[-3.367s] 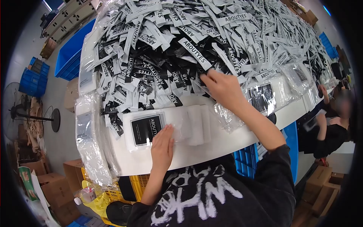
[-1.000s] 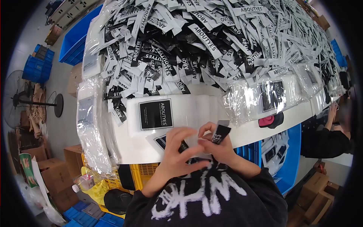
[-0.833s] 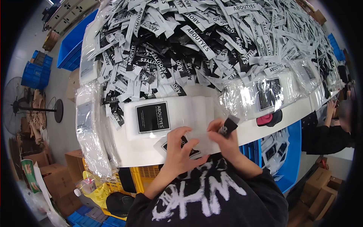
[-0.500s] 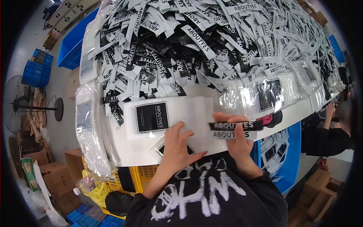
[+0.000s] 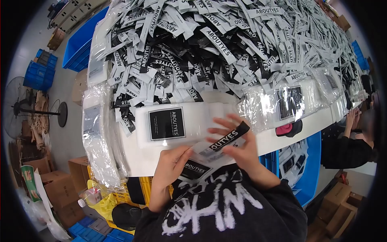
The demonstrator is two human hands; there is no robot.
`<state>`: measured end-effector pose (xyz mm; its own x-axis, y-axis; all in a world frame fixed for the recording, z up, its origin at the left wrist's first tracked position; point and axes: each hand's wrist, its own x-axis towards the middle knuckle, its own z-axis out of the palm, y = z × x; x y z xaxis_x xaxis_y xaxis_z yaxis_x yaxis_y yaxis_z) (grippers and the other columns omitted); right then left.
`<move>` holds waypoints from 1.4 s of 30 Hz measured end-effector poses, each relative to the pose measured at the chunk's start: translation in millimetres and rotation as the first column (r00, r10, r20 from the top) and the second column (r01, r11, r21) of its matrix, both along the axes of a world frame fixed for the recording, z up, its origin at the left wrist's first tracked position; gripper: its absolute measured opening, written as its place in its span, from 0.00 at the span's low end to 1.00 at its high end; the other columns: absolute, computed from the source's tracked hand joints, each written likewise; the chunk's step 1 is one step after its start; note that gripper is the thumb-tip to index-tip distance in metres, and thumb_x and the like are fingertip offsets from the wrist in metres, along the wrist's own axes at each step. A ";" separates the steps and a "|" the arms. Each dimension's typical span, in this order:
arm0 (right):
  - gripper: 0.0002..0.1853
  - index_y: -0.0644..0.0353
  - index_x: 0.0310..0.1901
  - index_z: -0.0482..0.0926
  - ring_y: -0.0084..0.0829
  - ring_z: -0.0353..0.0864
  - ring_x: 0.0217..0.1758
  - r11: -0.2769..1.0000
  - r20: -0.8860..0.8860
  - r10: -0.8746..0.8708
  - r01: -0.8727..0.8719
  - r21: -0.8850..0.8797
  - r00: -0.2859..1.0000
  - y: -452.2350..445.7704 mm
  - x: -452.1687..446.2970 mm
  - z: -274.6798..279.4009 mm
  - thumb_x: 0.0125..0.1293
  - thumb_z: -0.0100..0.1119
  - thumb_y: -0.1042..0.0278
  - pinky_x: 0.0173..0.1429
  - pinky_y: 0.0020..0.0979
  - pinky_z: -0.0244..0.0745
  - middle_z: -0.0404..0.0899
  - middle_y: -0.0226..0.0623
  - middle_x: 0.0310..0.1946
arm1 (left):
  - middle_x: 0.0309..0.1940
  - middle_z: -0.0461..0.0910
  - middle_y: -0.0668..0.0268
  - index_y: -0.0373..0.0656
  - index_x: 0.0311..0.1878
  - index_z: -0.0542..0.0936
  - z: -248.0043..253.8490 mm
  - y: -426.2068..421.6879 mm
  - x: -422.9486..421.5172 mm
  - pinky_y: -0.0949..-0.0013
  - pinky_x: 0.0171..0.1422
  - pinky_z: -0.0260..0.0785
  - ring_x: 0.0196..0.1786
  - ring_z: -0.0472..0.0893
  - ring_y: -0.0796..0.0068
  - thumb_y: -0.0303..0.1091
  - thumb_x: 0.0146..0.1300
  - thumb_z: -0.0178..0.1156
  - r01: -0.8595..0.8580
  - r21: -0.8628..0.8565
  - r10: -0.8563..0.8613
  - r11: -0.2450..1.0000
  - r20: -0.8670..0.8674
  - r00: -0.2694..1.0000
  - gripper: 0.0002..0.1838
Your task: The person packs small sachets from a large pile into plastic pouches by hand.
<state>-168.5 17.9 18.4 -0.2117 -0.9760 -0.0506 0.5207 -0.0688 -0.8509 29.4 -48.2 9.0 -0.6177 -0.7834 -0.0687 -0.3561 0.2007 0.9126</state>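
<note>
My left hand (image 5: 171, 164) pinches the edge of a small clear plastic bag with a black label (image 5: 196, 169), near the table's front edge. In my right hand (image 5: 246, 151) are a black sachet (image 5: 230, 136) and a white one, both slim and printed ABOUTYES. They lie slanted at the mouth of the bag; whether their ends are inside I cannot tell. The right fingers are partly spread and slightly blurred. Just beyond my hands lies a stack of frosted bags (image 5: 166, 123) with a black printed panel.
A large heap of black and white sachets (image 5: 217, 44) covers the back of the table. Clear-wrapped packs lie left (image 5: 94, 133) and right (image 5: 292, 101). A pink and black item (image 5: 288, 128) sits near the front edge, above a blue bin (image 5: 312, 169). Another person (image 5: 348, 145) is at far right.
My left hand has lifted the small bag from the table and pinches its edge. My right hand has brought the sachets left and down to the bag, tilting them.
</note>
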 end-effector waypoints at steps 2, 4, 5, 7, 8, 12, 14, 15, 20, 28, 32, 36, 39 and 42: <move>0.18 0.64 0.55 0.71 0.33 0.80 0.53 0.978 -0.090 -0.192 0.182 -0.105 0.977 2.6 -2.3 -6.3 0.63 0.53 0.82 0.54 0.29 0.74 0.77 0.45 0.51 | 0.23 0.78 0.54 0.36 0.42 0.81 2.6 3.1 -2.7 0.70 0.30 0.67 0.23 0.77 0.62 0.28 0.65 0.55 -0.042 0.029 0.042 0.999 -0.010 0.999 0.08; 0.16 0.64 0.55 0.72 0.31 0.81 0.46 0.999 -0.554 0.002 -0.021 -0.029 0.832 1.5 -5.6 -0.1 0.65 0.51 0.82 0.50 0.26 0.74 0.79 0.45 0.46 | 0.23 0.78 0.54 0.37 0.43 0.80 1.9 6.3 -5.3 0.69 0.30 0.67 0.23 0.77 0.60 0.28 0.65 0.55 -0.092 0.045 0.094 0.995 -0.033 0.995 0.08; 0.16 0.64 0.55 0.72 0.30 0.82 0.43 0.994 -0.736 0.101 -0.100 0.046 0.669 1.7 -7.5 4.2 0.66 0.49 0.82 0.48 0.25 0.74 0.80 0.44 0.44 | 0.23 0.77 0.54 0.37 0.43 0.80 0.8 5.9 -5.8 0.69 0.29 0.67 0.23 0.76 0.60 0.28 0.65 0.56 -0.077 0.026 0.078 0.997 -0.040 0.996 0.08; 0.13 0.63 0.53 0.74 0.29 0.77 0.30 0.907 -0.688 0.417 -0.319 0.274 0.594 3.0 -18.9 7.7 0.68 0.50 0.75 0.38 0.23 0.71 0.80 0.43 0.33 | 0.22 0.76 0.54 0.38 0.43 0.80 -1.9 5.0 -6.2 0.68 0.28 0.66 0.22 0.76 0.59 0.28 0.64 0.57 -0.052 -0.012 0.051 0.999 -0.055 0.997 0.08; 0.13 0.63 0.53 0.74 0.29 0.75 0.28 0.815 -0.631 0.573 -0.442 0.374 0.523 3.0 -32.4 6.2 0.68 0.50 0.74 0.36 0.23 0.70 0.79 0.44 0.31 | 0.22 0.76 0.53 0.38 0.43 0.80 -1.9 4.9 -4.4 0.67 0.28 0.66 0.22 0.75 0.57 0.28 0.63 0.57 -0.006 0.002 0.006 1.000 -0.037 0.999 0.08; 0.11 0.66 0.40 0.79 0.20 0.69 0.23 0.714 -0.430 0.700 -0.586 0.383 0.571 5.4 -40.3 -16.8 0.65 0.57 0.66 0.31 0.24 0.66 0.75 0.34 0.19 | 0.22 0.75 0.52 0.39 0.43 0.80 1.1 9.6 -5.3 0.66 0.28 0.66 0.23 0.74 0.53 0.28 0.62 0.58 0.082 0.047 -0.082 0.996 0.000 0.997 0.07; 0.12 0.68 0.35 0.80 0.17 0.69 0.24 0.719 -0.371 0.692 -0.546 0.429 0.619 4.2 -31.3 -23.4 0.63 0.60 0.65 0.31 0.24 0.66 0.75 0.29 0.20 | 0.22 0.75 0.52 0.40 0.39 0.80 3.5 13.8 -14.8 0.66 0.27 0.66 0.23 0.74 0.50 0.28 0.61 0.59 0.078 0.024 -0.078 0.997 0.020 0.997 0.05; 0.12 0.68 0.33 0.80 0.16 0.68 0.25 0.724 -0.394 0.686 -0.521 0.452 0.612 2.5 -25.9 -26.8 0.61 0.61 0.65 0.31 0.24 0.66 0.75 0.27 0.20 | 0.22 0.75 0.53 0.39 0.38 0.80 2.3 13.5 -16.7 0.66 0.27 0.66 0.23 0.74 0.51 0.29 0.60 0.60 0.110 0.015 -0.110 0.994 0.000 0.994 0.05; 0.09 0.67 0.36 0.82 0.15 0.73 0.26 0.815 -0.241 0.544 -0.437 0.382 0.804 2.5 -29.6 -30.9 0.58 0.65 0.69 0.31 0.24 0.68 0.79 0.29 0.22 | 0.22 0.77 0.57 0.37 0.34 0.79 -10.1 9.9 -3.0 0.66 0.28 0.67 0.23 0.76 0.58 0.29 0.56 0.65 0.018 0.066 -0.012 0.998 -0.086 0.996 0.07; 0.09 0.60 0.41 0.84 0.32 0.80 0.24 0.943 -0.706 0.258 -0.330 0.036 0.660 15.4 -25.3 -21.1 0.59 0.65 0.71 0.30 0.28 0.71 0.82 0.41 0.26 | 0.26 0.78 0.62 0.37 0.34 0.80 -6.4 18.5 -34.0 0.68 0.28 0.67 0.26 0.76 0.64 0.24 0.52 0.67 -0.003 -0.260 -0.052 0.966 -0.203 0.978 0.06; 0.08 0.58 0.41 0.84 0.35 0.81 0.25 0.920 -0.785 0.306 -0.378 0.100 0.538 14.9 -45.0 -1.3 0.58 0.64 0.70 0.30 0.29 0.73 0.82 0.41 0.27 | 0.32 0.79 0.59 0.37 0.38 0.81 -9.1 14.4 -31.1 0.68 0.36 0.70 0.33 0.79 0.62 0.25 0.54 0.64 0.052 -0.111 -0.074 0.992 -0.201 0.977 0.08; 0.10 0.60 0.36 0.84 0.37 0.82 0.30 0.815 -0.878 0.478 -0.358 0.456 -0.030 38.6 -116.8 71.4 0.50 0.69 0.70 0.35 0.30 0.74 0.83 0.37 0.29 | 0.42 0.80 0.56 0.37 0.46 0.79 -19.0 -0.2 -0.8 0.64 0.52 0.70 0.46 0.78 0.57 0.27 0.56 0.62 -0.114 -0.180 0.096 0.977 -0.105 0.990 0.14; 0.14 0.60 0.38 0.83 0.42 0.80 0.33 0.965 -0.975 0.207 -0.185 0.189 0.084 28.2 -132.3 82.1 0.46 0.68 0.71 0.41 0.36 0.74 0.82 0.41 0.30 | 0.48 0.78 0.57 0.39 0.50 0.78 -29.8 -0.8 -10.6 0.62 0.58 0.67 0.54 0.76 0.55 0.29 0.54 0.65 -0.121 -0.336 0.116 0.934 -0.036 0.993 0.18; 0.13 0.61 0.38 0.80 0.41 0.76 0.41 0.964 -0.985 -0.147 0.211 -0.163 -0.092 -6.4 -156.3 65.3 0.48 0.66 0.75 0.48 0.37 0.70 0.78 0.39 0.35 | 0.55 0.75 0.56 0.39 0.53 0.76 -34.7 -0.1 -29.0 0.60 0.63 0.64 0.60 0.73 0.55 0.30 0.53 0.66 -0.050 -0.464 0.093 0.884 0.069 0.993 0.23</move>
<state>-324.9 11.5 83.7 -0.2357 -0.8982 0.3709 -0.8904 0.0467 -0.4528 0.3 -48.2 -25.7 -0.5669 -0.7816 0.2602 -0.4592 0.5621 0.6879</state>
